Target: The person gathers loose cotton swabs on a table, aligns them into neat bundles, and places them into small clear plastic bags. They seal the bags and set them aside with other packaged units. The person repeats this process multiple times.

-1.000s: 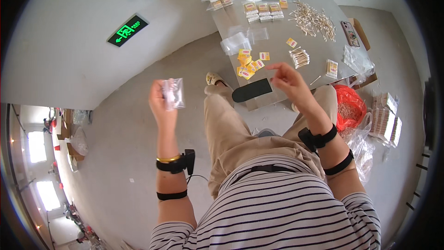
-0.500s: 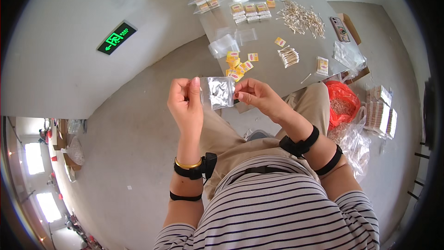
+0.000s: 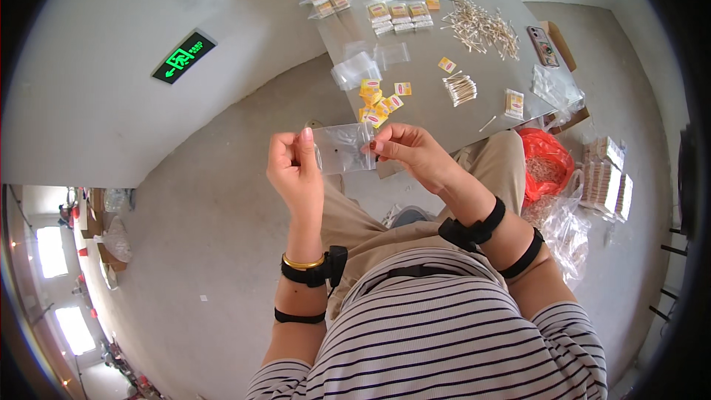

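Between my two hands a small clear zip bag (image 3: pixel 342 150) is stretched out above my lap. My left hand (image 3: pixel 295 154) pinches its left end, thumb uppermost. The fingers of my right hand (image 3: pixel 406 150) are closed on its right edge. No contents show through the plastic. Just beyond the bag, on the grey table (image 3: pixel 422 118), lies a loose heap of yellow cards (image 3: pixel 376 104). Farther right are a bundle of cotton swabs (image 3: pixel 461 89) and a single yellow card (image 3: pixel 446 64).
Flat clear bags (image 3: pixel 357 70) lie at the table's left edge. Filled swab packs (image 3: pixel 400 15) and a pile of loose swabs (image 3: pixel 485 28) sit farther back. A phone (image 3: pixel 542 46) rests near the right edge. Beside my right leg stands a red plastic bag (image 3: pixel 544 167), near stacked swab packs (image 3: pixel 603 181).
The bag's bright glare has faded, and its plastic now looks see-through. My right fingers have shifted slightly inward over its edge; my left hand keeps its pinch.
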The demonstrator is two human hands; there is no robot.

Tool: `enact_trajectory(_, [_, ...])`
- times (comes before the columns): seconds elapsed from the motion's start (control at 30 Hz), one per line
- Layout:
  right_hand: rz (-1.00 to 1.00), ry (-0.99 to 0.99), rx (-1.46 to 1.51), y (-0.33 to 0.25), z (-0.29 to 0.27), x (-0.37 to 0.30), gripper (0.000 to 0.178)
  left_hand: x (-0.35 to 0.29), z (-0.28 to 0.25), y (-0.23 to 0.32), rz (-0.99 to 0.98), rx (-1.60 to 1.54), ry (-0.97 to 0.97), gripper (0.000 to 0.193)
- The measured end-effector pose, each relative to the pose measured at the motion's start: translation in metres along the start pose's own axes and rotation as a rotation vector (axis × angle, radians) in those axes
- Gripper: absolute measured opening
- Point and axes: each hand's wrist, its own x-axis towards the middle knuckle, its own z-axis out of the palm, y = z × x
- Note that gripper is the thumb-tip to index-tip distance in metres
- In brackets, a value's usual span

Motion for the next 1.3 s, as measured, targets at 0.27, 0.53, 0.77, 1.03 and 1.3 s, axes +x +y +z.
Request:
enact_trajectory(0.27, [-0.071, 0.149, -0.253, 0.001, -0.013, 0.004, 0.011, -0.015, -0.016, -0.033, -0.174, 0.123, -0.024, 0.032])
enact_trajectory(0.53, [-0.036, 0.144, -0.456, 0.001, -0.017, 0.003, 0.018, -0.024, 0.020, -0.001, 0.481, 0.446, -0.465, 0.097])
enact_trajectory(0.77, [0.026, 0.104, -0.618, -0.003, -0.018, -0.003, 0.018, -0.023, 0.023, -0.020, 0.322, 0.321, -0.650, 0.085])
enact_trajectory(1.03, [0.037, 0.061, -0.716, 0.021, -0.028, -0.003, 0.018, -0.038, 0.016, -0.041, -0.062, 0.018, -0.740, 0.070])
enact_trajectory(1.3, [0.057, 0.197, -0.720, 0.042, -0.071, -0.009, 0.021, -0.049, 0.008, -0.192, 0.100, 0.547, -0.752, 0.070])
